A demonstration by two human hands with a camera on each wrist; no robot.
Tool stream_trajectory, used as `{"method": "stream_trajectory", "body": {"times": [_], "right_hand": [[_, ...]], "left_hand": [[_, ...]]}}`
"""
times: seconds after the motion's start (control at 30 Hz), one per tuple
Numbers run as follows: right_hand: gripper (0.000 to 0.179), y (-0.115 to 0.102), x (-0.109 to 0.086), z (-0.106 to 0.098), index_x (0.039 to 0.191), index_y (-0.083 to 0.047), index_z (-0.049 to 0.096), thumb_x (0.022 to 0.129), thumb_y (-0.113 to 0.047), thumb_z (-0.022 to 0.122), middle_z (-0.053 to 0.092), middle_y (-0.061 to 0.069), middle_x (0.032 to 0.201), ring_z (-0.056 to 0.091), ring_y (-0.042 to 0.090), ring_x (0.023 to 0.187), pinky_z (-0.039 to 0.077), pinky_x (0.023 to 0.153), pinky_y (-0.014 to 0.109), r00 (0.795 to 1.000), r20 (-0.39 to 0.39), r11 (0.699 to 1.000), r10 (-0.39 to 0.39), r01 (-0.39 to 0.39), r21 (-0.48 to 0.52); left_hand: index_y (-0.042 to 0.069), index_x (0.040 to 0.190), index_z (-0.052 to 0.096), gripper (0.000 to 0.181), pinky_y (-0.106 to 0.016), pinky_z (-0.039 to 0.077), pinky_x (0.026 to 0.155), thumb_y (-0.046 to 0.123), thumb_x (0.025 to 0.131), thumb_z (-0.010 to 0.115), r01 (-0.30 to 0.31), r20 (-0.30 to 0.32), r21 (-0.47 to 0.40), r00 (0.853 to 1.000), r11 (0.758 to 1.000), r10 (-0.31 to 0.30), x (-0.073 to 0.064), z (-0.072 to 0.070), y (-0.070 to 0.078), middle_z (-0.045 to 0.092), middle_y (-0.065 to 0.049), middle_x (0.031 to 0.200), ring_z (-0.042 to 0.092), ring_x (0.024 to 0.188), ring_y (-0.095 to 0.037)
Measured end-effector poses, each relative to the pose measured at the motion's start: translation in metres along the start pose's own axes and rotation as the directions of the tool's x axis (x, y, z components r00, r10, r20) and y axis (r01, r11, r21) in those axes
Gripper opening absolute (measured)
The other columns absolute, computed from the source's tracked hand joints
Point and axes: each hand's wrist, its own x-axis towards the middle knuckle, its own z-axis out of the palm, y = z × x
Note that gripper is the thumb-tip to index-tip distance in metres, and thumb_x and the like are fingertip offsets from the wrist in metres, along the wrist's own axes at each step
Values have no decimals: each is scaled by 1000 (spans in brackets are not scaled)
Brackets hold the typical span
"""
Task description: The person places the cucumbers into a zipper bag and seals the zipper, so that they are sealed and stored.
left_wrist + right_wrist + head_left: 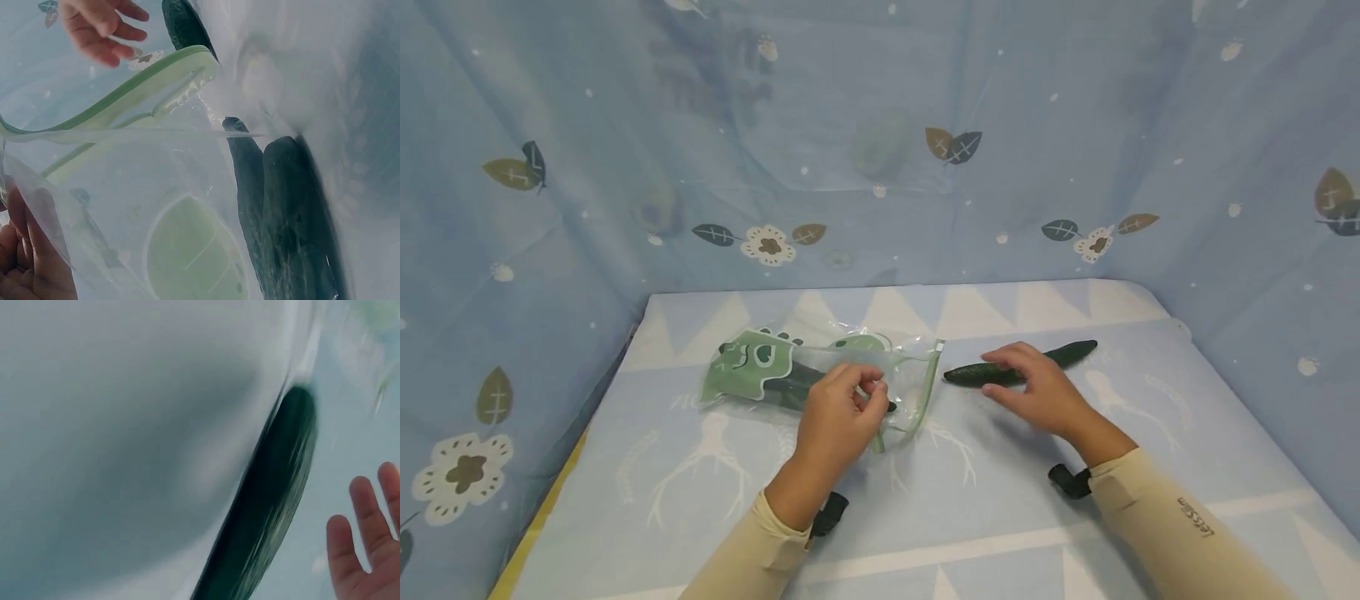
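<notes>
A clear zip bag [751, 368] with a green cartoon print lies on the table, its mouth toward the right. Two cucumbers [290, 212] show side by side in the bag in the left wrist view. My left hand [841, 417] pinches the bag near its mouth with thumb and curled fingers, and the upper layer stands raised. Another cucumber [1072, 354] lies outside, to the right of the mouth. Over this cucumber is my right hand [1036, 390], thumb and fingers spread apart and holding nothing. In the right wrist view its fingers [369, 515] are extended beside the cucumber.
A pale patterned cloth [985, 533] covers the table. Blue printed curtains [865, 208] enclose the back and both sides. A yellow edge [542, 517] runs along the table's left side. Black wrist camera mounts [1070, 482] sit under both wrists.
</notes>
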Motion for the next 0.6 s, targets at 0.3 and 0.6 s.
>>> {"method": "stream_trajectory", "body": {"times": [0.3, 0.6], "right_hand": [[70, 67, -4, -51, 142, -7, 56, 85, -36, 83, 43, 20, 150, 38, 48, 138, 36, 103, 70, 989, 6, 980, 150, -148, -132], [89, 96, -3, -61, 152, -9, 45, 82, -50, 81, 32, 26, 159, 28, 53, 144, 29, 108, 75, 944, 157, 951, 289, -264, -161]], "left_hand": [[8, 95, 74, 8, -20, 49, 57, 12, 89, 70, -17, 12, 43, 1000, 999, 16, 1, 0, -3, 64, 1, 82, 57, 62, -5], [9, 96, 74, 8, -20, 49, 58, 12, 90, 70, -6, 20, 49, 1000, 999, 5, 0, 2, -4, 63, 2, 83, 58, 63, -6]]}}
